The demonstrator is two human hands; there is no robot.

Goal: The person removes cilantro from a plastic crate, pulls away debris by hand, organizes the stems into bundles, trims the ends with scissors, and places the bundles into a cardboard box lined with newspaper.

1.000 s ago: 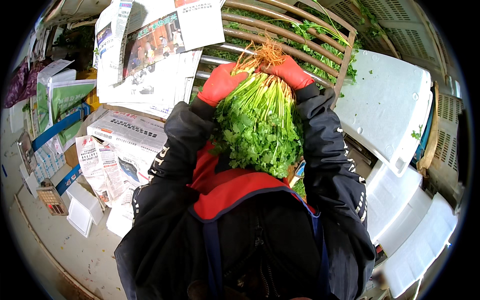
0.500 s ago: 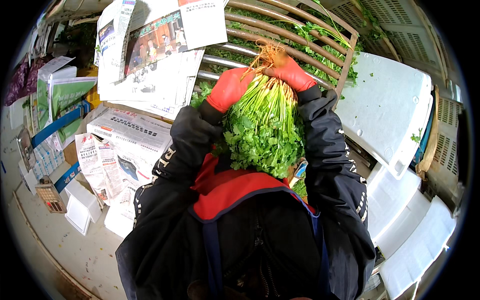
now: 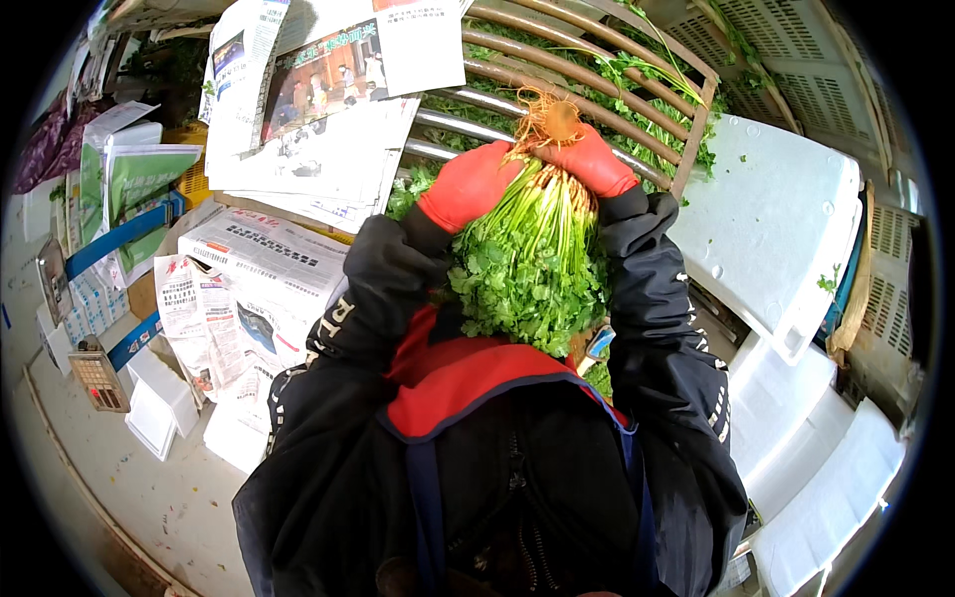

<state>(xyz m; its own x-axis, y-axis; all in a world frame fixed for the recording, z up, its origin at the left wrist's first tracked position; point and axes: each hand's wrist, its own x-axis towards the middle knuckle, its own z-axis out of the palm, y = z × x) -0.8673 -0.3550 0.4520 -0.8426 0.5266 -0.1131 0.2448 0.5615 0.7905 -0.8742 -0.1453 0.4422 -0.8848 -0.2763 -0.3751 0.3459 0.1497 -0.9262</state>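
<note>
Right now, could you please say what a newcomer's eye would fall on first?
Likely the leafy green bunch near the centre, held near its orange roots by the red-gloved left hand and right hand. The newspapers, upper left, and white panel, right, probably come next.

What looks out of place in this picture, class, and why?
A small green sprig lies at the right edge of the white board, apart from the rooted bunch. Loose leafy stalks also straggle untidily over the slatted rack.
</note>
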